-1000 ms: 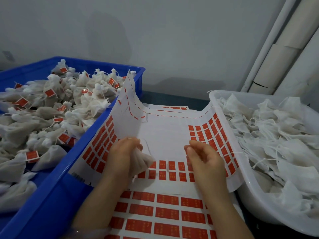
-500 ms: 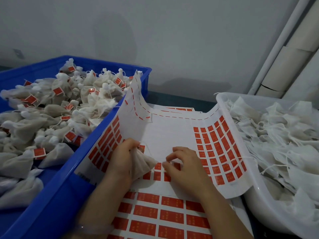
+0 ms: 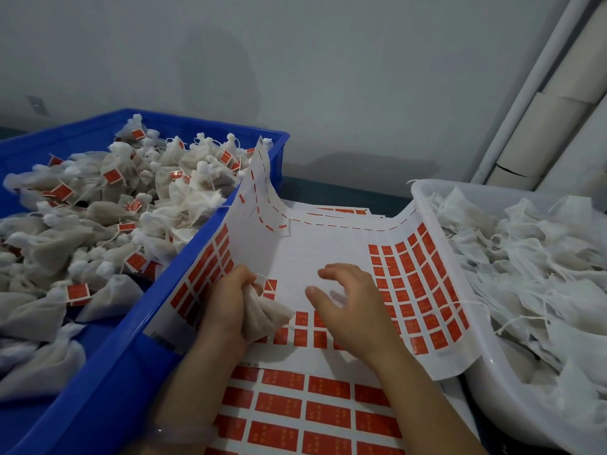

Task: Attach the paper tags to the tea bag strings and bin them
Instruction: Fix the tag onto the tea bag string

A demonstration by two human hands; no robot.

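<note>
**Inspector:** At the middle of the bench, between the two containers, the left hand (image 3: 226, 307) is closed round one tea bag (image 3: 267, 311). Its fingers bunch the neck, and the body of the bag sticks out over the tag sheet (image 3: 305, 251).

**Clerk:** And the right hand (image 3: 356, 311)?

**Inspector:** Fingers apart and loosely bent above the sheet, holding nothing. I cannot tell whether the tips touch the paper.

**Clerk:** How will the bag handle?

**Inspector:** I judge it light, soft and limp, a gauze-like pouch that will crush rather than slip. Hold it at the gathered neck and leave the string free. The string is too fine to make out here.

**Clerk:** The tags?

**Inspector:** The red stickers (image 3: 410, 280) look thin and will probably curl or cling to fingers. Lift each by an edge.

**Clerk:** Destination?

**Inspector:** The tagged bags (image 3: 98, 224) lie in the blue bin (image 3: 98, 372) on the left. The untagged bags (image 3: 542, 274) fill the white tub (image 3: 509, 405) on the right.
</note>
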